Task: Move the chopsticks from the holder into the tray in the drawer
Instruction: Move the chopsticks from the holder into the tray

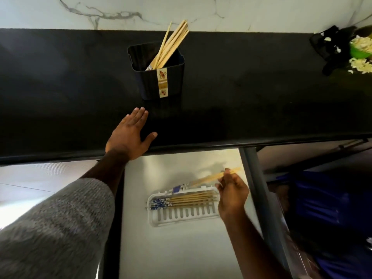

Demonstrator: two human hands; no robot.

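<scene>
Head view shows the left hand point(130, 133) lying flat with straight, released fingers on the black desk point(241, 97), just in front of the dark holder point(159, 77), where several wooden chopsticks point(171, 43) lean upright. Below the desk edge, in the open drawer point(181, 248), the right hand point(231, 192) has its grip pinched on a pair of chopsticks point(205, 179) tilted over the white slotted tray point(181, 216). More chopsticks point(185, 200) lie flat along the tray's far side.
</scene>
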